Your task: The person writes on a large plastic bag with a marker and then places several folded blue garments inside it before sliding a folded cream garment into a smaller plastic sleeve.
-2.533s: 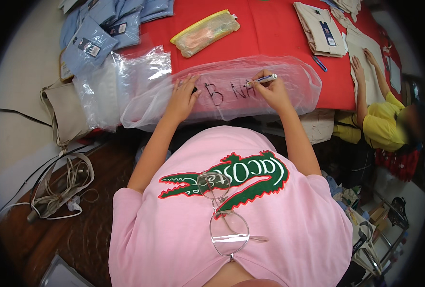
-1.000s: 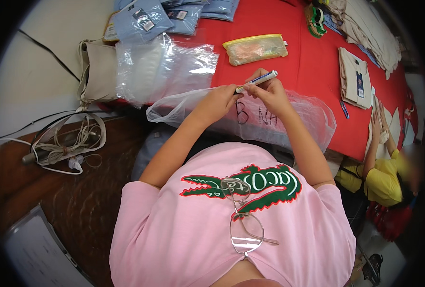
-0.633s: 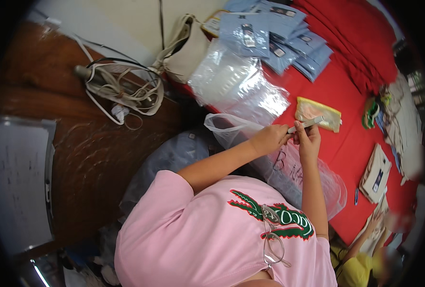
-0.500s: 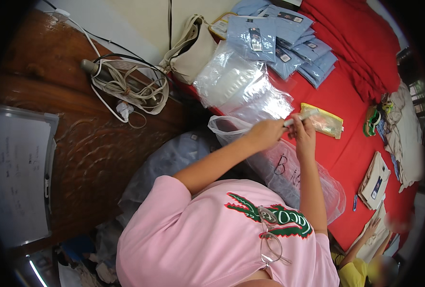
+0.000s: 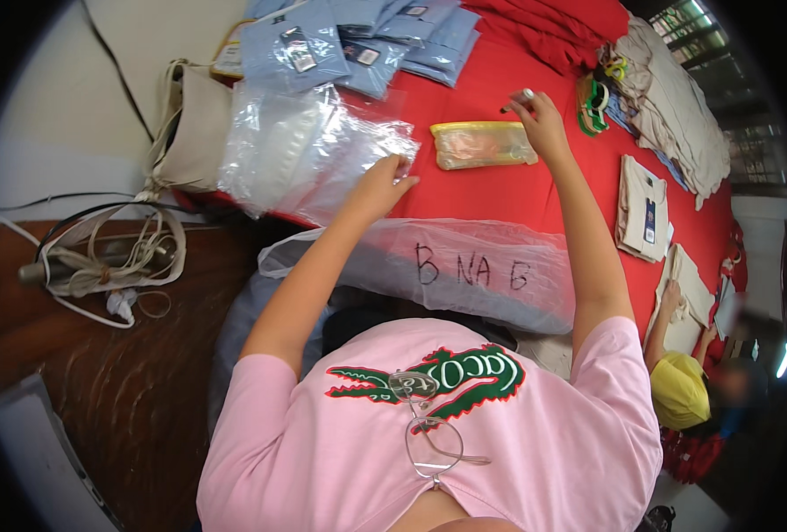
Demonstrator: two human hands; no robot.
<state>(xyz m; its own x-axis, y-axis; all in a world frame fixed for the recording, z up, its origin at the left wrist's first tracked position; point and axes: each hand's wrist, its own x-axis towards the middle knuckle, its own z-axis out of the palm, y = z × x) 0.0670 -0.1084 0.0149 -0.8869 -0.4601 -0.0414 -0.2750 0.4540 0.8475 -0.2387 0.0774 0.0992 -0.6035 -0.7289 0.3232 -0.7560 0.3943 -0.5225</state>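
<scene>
My right hand point(image 5: 542, 129) is raised over the red-covered table and pinches a white marker pen point(image 5: 527, 92) with a dark end. Close beneath it lies a yellow-edged clear zip pouch point(image 5: 485, 146). My left hand point(image 5: 377, 188) hovers at or rests on the near right edge of a spread of clear plastic bags point(image 5: 309, 146). Its thumb stands apart from the fingers, and nothing shows in it; whether it touches the plastic I cannot tell. Between my forearms, along the table's near edge, hangs a translucent plastic sack point(image 5: 500, 257) with dark handwriting.
Packed light-blue garments point(image 5: 367, 44) are piled at the back, near a cream bag point(image 5: 196, 133). To the right lie folded beige garments point(image 5: 642, 208) and green tape rolls point(image 5: 594, 105). Another person in a yellow top point(image 5: 680, 390) handles beige cloth. Coiled cables point(image 5: 114, 253) sit at left.
My hands have parted from around the marker pen. The right keeps the pen and has moved away to the right; the left has moved to the clear bags. The view has turned.
</scene>
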